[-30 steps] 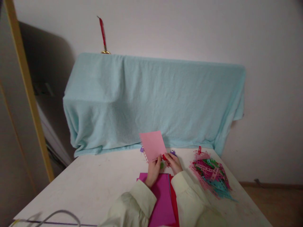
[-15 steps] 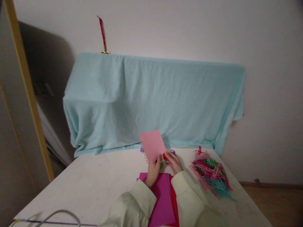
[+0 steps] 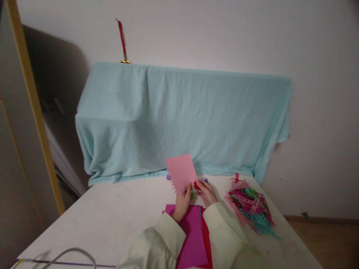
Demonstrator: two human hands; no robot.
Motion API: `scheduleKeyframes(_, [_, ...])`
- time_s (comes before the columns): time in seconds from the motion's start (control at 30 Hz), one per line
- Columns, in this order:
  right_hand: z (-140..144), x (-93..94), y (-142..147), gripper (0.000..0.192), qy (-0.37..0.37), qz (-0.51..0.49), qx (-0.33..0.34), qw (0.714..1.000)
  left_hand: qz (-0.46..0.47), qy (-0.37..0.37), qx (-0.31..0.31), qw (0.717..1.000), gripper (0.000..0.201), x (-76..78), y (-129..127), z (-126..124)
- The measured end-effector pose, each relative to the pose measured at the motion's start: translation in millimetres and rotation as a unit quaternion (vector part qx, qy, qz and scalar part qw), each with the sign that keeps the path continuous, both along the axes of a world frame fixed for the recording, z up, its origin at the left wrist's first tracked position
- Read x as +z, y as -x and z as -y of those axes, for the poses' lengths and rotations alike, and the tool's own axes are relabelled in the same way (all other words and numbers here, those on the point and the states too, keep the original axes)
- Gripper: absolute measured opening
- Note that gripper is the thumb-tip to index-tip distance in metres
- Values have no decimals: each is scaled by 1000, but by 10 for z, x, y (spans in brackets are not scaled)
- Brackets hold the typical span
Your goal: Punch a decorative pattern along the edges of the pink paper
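Observation:
A square of pink paper [image 3: 181, 172] with small holes along its left and lower edges is held up, tilted, over the table. My left hand [image 3: 183, 204] pinches it at the lower edge. My right hand [image 3: 206, 193] is closed around a small red craft punch [image 3: 196, 185] at the paper's lower right corner. The fingers hide most of the punch. Just beyond my right hand is a purple punch [image 3: 205, 180]. A green piece [image 3: 192, 195] shows between the hands, and another purple piece [image 3: 168, 176] is partly behind the paper.
Magenta sheets [image 3: 190, 235] lie under my forearms, with red sheets [image 3: 206, 239] beside them. A heap of punched paper strips [image 3: 251, 205] is on the right of the white table [image 3: 112, 216]. A pale blue cloth [image 3: 182, 119] hangs behind. A grey cable [image 3: 73, 250] curves at lower left.
Almost nothing differs. The paper and both hands have shifted very slightly in view, and the hold on the paper and punch stays the same.

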State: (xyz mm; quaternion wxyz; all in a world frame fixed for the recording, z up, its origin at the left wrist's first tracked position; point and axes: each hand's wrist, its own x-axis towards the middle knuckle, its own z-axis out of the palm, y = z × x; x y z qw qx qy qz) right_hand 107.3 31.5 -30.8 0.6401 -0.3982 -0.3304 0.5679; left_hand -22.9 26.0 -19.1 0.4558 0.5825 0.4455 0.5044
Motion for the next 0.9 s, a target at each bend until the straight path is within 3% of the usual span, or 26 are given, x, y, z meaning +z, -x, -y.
scheduleKeyframes(0.53, [18, 6, 9, 27, -22, -13, 20, 999, 7, -4, 20, 1000, 47, 138, 2, 67])
scheduleKeyframes(0.9, [27, 61, -35, 29, -33, -3, 16, 999, -60, -35, 9, 998, 43, -17, 78, 57])
